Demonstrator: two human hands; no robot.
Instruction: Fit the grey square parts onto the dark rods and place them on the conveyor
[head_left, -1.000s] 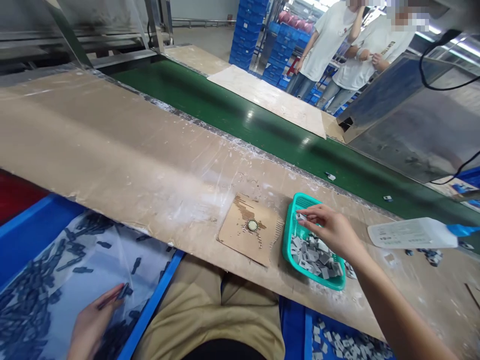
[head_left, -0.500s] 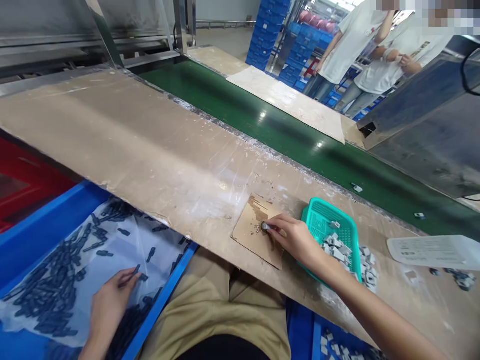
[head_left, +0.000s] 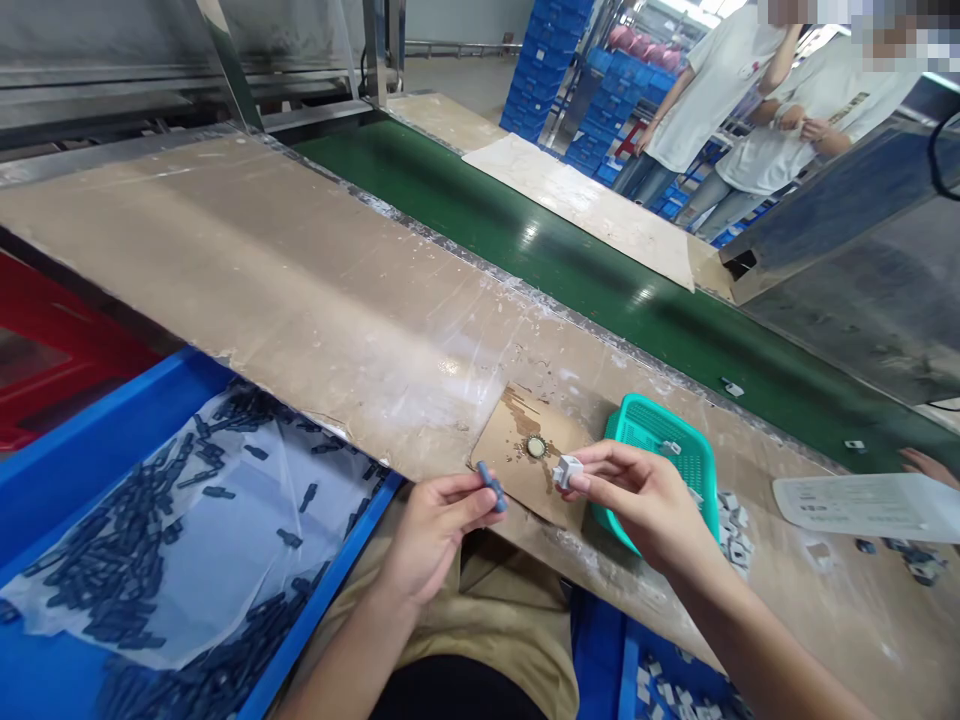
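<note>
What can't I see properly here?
All in the head view:
Blue piece: partly covered by the left hand.
White block: partly covered by the right hand.
Green basket: partly hidden behind that same hand.
Bottle: end cut off by the right edge; its print too small to read.

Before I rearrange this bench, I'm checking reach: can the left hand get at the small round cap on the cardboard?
Probably yes: the small round cap lies uncovered on the cardboard, close to the left hand, with nothing visibly between them, though that hand holds a blue-grey part.
</note>
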